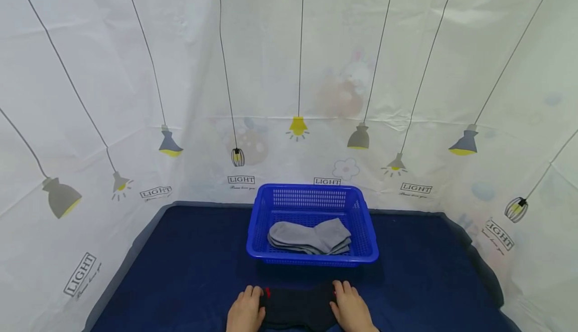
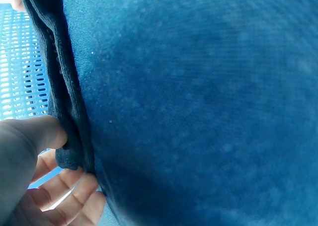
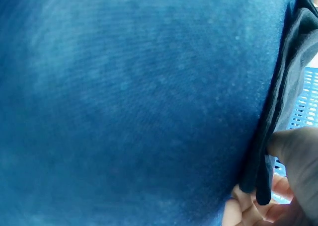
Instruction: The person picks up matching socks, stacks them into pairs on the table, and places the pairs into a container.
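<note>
A pair of black socks (image 1: 295, 306) with small red marks near the ends lies stretched sideways between both hands, close to the front edge of the head view. My left hand (image 1: 245, 308) pinches the left end, with the thumb on top and the fingers underneath. At the other end, my right hand (image 1: 351, 306) grips the fabric in the same way. Two dark layers of the socks (image 2: 58, 82) show edge-on in the left wrist view. The right wrist view shows the layered end of the socks (image 3: 266, 156) between thumb and fingers.
Just beyond the hands stands a blue plastic basket (image 1: 311, 261) with perforated walls. Several grey socks (image 1: 307, 235) lie stacked flat inside it. Dark blue cloth (image 1: 189, 257) covers the table, and a white sheet printed with lamps (image 1: 280, 46) surrounds it at the back and sides.
</note>
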Demonstrator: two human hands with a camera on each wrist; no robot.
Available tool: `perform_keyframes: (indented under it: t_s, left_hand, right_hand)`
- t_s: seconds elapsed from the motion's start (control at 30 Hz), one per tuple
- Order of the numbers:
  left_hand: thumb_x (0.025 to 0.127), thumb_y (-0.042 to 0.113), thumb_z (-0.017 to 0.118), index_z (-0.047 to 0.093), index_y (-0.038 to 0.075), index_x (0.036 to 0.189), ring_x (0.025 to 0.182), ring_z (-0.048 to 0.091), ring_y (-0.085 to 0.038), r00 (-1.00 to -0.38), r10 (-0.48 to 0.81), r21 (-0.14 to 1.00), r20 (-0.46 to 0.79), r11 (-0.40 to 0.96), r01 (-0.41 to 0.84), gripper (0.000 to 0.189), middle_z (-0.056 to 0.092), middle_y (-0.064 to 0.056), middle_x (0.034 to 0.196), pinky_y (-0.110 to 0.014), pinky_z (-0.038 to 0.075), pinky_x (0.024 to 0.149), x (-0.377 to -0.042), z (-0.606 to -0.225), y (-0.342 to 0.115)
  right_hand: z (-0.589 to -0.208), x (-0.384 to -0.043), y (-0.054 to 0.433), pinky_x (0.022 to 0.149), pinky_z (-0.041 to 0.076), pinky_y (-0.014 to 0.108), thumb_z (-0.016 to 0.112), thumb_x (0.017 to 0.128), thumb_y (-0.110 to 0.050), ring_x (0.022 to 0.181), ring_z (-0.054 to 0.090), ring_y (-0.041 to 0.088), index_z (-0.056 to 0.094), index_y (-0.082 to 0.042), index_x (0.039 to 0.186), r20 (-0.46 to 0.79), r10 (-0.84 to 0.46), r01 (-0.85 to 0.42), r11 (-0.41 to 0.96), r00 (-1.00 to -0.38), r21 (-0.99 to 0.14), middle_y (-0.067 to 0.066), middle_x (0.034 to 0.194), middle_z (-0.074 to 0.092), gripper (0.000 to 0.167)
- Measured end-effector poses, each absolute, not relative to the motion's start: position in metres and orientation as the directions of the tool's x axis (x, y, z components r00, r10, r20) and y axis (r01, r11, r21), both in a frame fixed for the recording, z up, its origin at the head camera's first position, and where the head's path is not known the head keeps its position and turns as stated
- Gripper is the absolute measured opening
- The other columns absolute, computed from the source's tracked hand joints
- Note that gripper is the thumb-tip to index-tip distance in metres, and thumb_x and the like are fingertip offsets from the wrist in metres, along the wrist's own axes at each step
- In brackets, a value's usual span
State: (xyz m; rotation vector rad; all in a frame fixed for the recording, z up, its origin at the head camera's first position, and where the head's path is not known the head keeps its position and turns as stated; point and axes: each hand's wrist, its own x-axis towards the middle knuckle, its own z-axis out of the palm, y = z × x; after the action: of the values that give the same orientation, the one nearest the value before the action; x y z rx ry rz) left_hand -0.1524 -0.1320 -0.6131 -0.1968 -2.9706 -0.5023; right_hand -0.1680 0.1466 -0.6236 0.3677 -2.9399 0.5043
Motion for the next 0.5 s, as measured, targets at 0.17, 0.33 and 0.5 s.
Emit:
perform_keyframes:
  t_s: [0.17,0.33,0.5]
  left_hand:
    - [0.075,0.014,0.084,0.06,0.012,0.094,0.07,0.055,-0.021,-0.988,0.088,0.339,0.129,0.932,0.128,0.03,0.054,-0.001,0.084,-0.036,0.048,0.059,-0.1527,-0.6125,-0.1308]
    - [0.073,0.01,0.082,0.059,0.012,0.093,0.069,0.055,-0.02,-0.985,0.072,0.342,0.155,0.932,0.122,0.03,0.053,-0.001,0.082,-0.036,0.047,0.058,-0.1525,-0.6133,-0.1288]
    - [0.074,0.008,0.079,0.058,0.012,0.093,0.07,0.055,-0.02,-0.992,0.057,0.363,0.114,0.927,0.095,0.028,0.052,-0.001,0.082,-0.036,0.047,0.059,-0.154,-0.6125,-0.127]
  right_hand:
    - [-0.6225,-0.1664,0.1426,0.059,0.05,0.041,0.083,0.078,-0.013,0.073,0.06,0.028,0.059,-0.003,0.112,0.191,-0.205,-0.257,0.915,-0.96,-0.312,0.011,0.089,0.058,0.043]
    - [-0.6226,-0.1654,0.1391,0.06,0.051,0.041,0.081,0.079,-0.011,0.072,0.061,0.028,0.057,-0.003,0.11,0.185,-0.196,-0.248,0.914,-0.963,-0.321,0.01,0.086,0.058,0.04]
    - [-0.6252,-0.1637,0.1379,0.061,0.051,0.042,0.08,0.08,-0.009,0.072,0.061,0.029,0.055,-0.002,0.108,0.182,-0.2,-0.251,0.912,-0.963,-0.325,0.01,0.085,0.058,0.038]
